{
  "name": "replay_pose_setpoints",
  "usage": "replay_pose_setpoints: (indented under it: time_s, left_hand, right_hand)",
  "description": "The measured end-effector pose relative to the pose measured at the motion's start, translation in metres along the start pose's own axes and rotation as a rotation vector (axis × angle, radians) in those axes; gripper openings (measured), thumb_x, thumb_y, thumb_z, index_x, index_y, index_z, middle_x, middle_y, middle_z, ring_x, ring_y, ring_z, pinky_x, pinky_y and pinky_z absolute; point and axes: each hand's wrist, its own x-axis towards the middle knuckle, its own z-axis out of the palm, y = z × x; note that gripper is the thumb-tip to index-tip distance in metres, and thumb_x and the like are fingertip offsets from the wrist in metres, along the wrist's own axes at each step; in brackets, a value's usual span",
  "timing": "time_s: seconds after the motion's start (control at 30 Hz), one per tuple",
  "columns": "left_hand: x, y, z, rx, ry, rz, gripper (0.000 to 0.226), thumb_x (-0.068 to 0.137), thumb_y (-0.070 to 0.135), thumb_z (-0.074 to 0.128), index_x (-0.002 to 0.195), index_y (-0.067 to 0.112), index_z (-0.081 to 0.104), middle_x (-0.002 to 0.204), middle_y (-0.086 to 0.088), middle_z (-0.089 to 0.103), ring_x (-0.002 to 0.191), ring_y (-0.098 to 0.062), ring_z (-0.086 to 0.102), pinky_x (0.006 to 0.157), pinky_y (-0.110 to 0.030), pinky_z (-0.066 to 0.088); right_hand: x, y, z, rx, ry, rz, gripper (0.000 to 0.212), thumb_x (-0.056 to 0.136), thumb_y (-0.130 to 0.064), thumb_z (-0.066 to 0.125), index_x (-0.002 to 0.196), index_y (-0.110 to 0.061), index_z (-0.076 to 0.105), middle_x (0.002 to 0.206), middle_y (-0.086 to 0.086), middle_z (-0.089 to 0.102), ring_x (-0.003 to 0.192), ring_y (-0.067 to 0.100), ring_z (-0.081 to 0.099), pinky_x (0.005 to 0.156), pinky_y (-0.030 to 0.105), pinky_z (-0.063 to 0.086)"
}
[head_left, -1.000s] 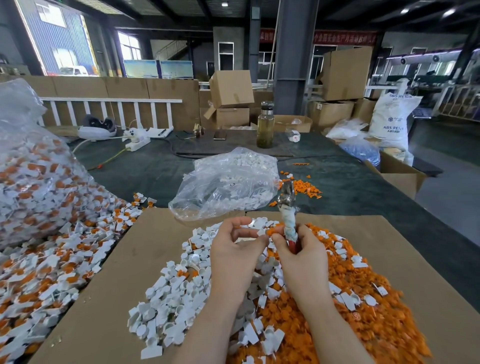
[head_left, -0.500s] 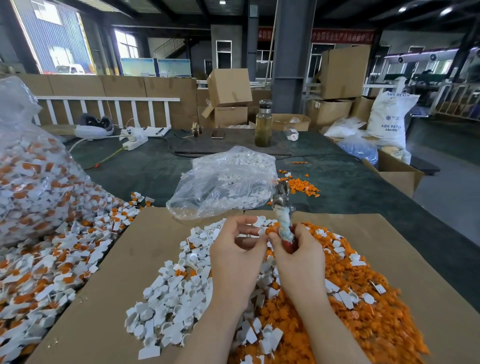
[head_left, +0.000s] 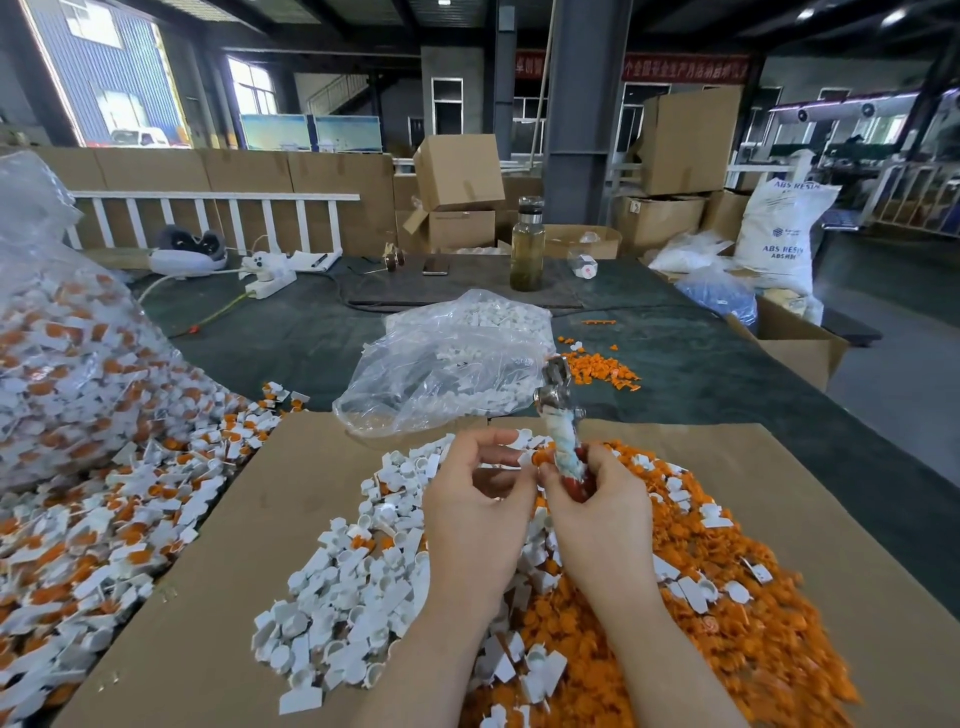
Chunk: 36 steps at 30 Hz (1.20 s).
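Pinching a small white plastic cap between thumb and fingertips, the left hand holds it against an orange insert, which the right hand's fingertips hold just beside it. The right hand is also curled round a pair of pliers. Their red grips sit in the palm, and the tape-wrapped neck and metal head stick up above the knuckles.

Both hands hover over a cardboard sheet, above the seam where 2 heaps meet: loose white caps to the left and orange inserts to the right.

The 2 pieces look like light, stiff moulded plastic, smooth and tiny, so they probably flick away under a careless squeeze. The cap is best taken by its flat tab and outer wall, leaving its mouth free, and the insert by its rim. The pliers are the heavy item, and their tape should stop them sliding.

White-and-orange pieces lie heaped beside the sheet on the left. A clear bag of white parts lies beyond it.
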Motion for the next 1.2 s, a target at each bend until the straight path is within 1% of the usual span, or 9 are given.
replay_pose_setpoints:
  time_s: [0.17,0.3,0.43,0.53,0.7,0.87,1.03,1.1,1.2]
  left_hand:
    - [-0.001,-0.001,0.001,0.005,0.001,0.007,0.038,0.081,0.008,0.077,0.091,0.042,0.063,0.087,0.016,0.068,0.072,-0.003,0.070,0.060,-0.016,0.052]
    - [0.000,-0.003,0.001,-0.016,0.046,-0.021,0.032,0.081,0.012,0.079,0.087,0.040,0.064,0.087,0.016,0.069,0.069,-0.003,0.068,0.059,-0.015,0.052]
    - [0.006,-0.005,-0.004,-0.068,0.082,-0.061,0.032,0.081,0.008,0.078,0.090,0.035,0.064,0.084,0.014,0.070,0.067,-0.005,0.068,0.060,-0.019,0.054]
    - [0.009,-0.006,-0.005,-0.158,0.083,-0.120,0.032,0.079,0.003,0.080,0.091,0.029,0.065,0.080,0.009,0.071,0.064,-0.006,0.067,0.059,-0.017,0.053]
    - [0.009,-0.006,-0.004,-0.196,0.063,-0.118,0.033,0.078,0.000,0.080,0.090,0.027,0.066,0.078,0.006,0.071,0.068,-0.010,0.069,0.065,-0.020,0.057]
    - [0.007,-0.005,-0.004,-0.175,0.055,-0.091,0.038,0.078,0.002,0.080,0.085,0.037,0.065,0.080,0.006,0.070,0.067,-0.009,0.067,0.066,-0.022,0.057]
    - [0.006,-0.005,-0.002,-0.144,0.064,-0.051,0.038,0.079,0.004,0.080,0.087,0.038,0.064,0.081,0.008,0.070,0.066,-0.005,0.065,0.064,-0.019,0.055]
    - [0.007,-0.004,-0.003,-0.153,0.062,-0.050,0.039,0.080,0.002,0.079,0.087,0.038,0.065,0.081,0.007,0.070,0.068,-0.007,0.066,0.065,-0.020,0.056]
    - [0.011,-0.005,-0.009,-0.207,0.066,-0.066,0.036,0.081,0.000,0.077,0.093,0.031,0.065,0.080,0.007,0.070,0.070,-0.009,0.068,0.066,-0.019,0.055]
  right_hand:
    - [0.000,0.001,0.001,0.014,-0.015,0.009,0.019,0.089,-0.024,0.070,0.075,-0.026,0.058,0.061,-0.011,0.059,0.060,0.001,0.057,0.047,0.016,0.039]
    - [0.000,0.001,0.001,0.077,-0.082,0.005,0.023,0.090,-0.019,0.067,0.072,-0.028,0.056,0.065,-0.024,0.059,0.056,0.000,0.052,0.049,0.016,0.039]
    - [0.000,-0.002,0.000,0.185,-0.173,0.019,0.011,0.090,-0.018,0.066,0.083,-0.025,0.068,0.062,-0.015,0.060,0.050,0.001,0.050,0.045,0.016,0.038]
    - [0.000,-0.003,0.000,0.174,-0.146,0.019,0.007,0.090,-0.023,0.068,0.083,-0.023,0.068,0.063,-0.015,0.061,0.052,0.001,0.051,0.047,0.017,0.039]
    - [-0.002,-0.008,0.000,0.092,-0.075,-0.036,0.018,0.089,-0.028,0.070,0.075,-0.026,0.058,0.064,-0.030,0.058,0.057,-0.006,0.053,0.052,0.009,0.040]
    - [-0.003,-0.008,0.001,0.095,-0.049,-0.024,0.027,0.090,-0.027,0.070,0.069,-0.027,0.053,0.060,-0.028,0.057,0.055,-0.004,0.053,0.050,0.011,0.039]
    - [-0.002,-0.008,0.000,0.119,-0.057,-0.016,0.034,0.091,-0.024,0.069,0.064,-0.027,0.047,0.056,-0.026,0.056,0.052,-0.004,0.052,0.048,0.012,0.039]
    - [0.000,-0.008,-0.002,0.151,-0.111,0.009,0.028,0.091,-0.025,0.067,0.067,-0.024,0.053,0.056,-0.023,0.056,0.051,-0.002,0.050,0.048,0.012,0.039]
    - [0.004,-0.007,-0.012,0.232,-0.265,0.087,0.007,0.092,-0.026,0.067,0.085,-0.024,0.065,0.064,-0.022,0.060,0.058,-0.004,0.054,0.053,0.010,0.042]
